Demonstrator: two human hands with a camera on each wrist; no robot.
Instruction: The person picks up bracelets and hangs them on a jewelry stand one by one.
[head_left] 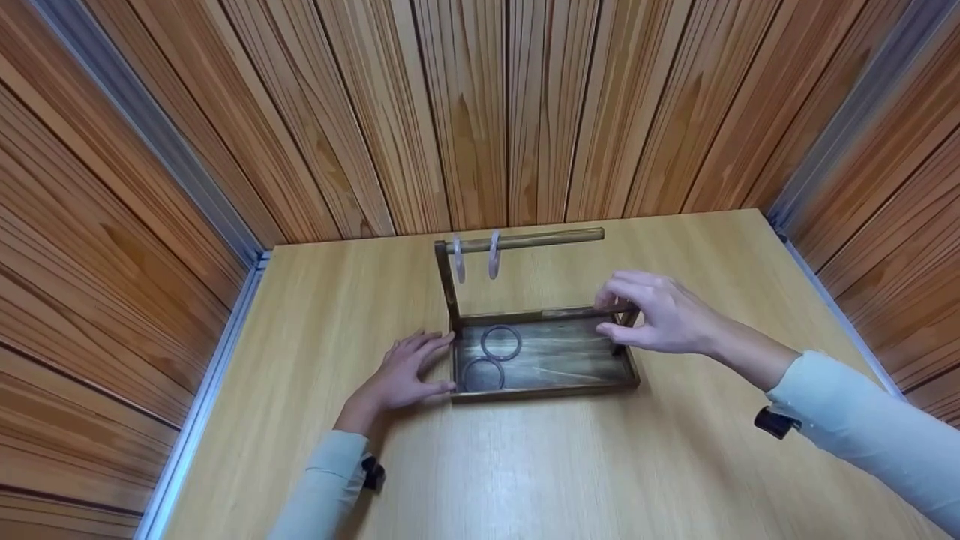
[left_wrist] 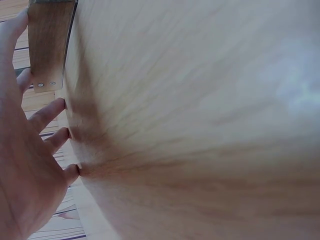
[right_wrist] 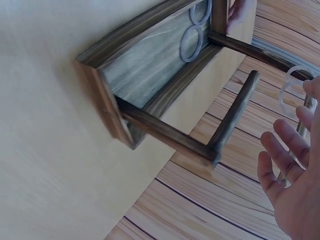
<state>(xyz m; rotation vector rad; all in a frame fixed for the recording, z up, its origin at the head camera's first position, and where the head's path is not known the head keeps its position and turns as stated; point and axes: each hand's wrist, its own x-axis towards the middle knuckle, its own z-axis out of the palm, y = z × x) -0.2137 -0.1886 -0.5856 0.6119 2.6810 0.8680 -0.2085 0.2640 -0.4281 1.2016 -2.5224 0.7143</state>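
A dark wooden tray [head_left: 555, 390] has a post and a side bar at each end. Two pale rings, a left one [head_left: 459, 262] and a right one [head_left: 493, 259], hang on the higher bar [head_left: 555, 238]. Two more rings lie on the tray floor, the rear one [head_left: 519, 343] nearly touching the front one [head_left: 466, 371]. My left hand [head_left: 409, 371] spreads its fingers at the tray's left end, its index finger and thumb against it. Beside the lower bar [right_wrist: 235, 107] my right hand [head_left: 656, 315] hovers with loosely bent fingers, apart from that bar in the right wrist view.
A light wooden table [head_left: 525, 465] carries the tray. Behind it stands a wood-plank wall [head_left: 480, 112], with further plank walls on both sides. Metal rails [head_left: 202, 382] run along the table's side edges.
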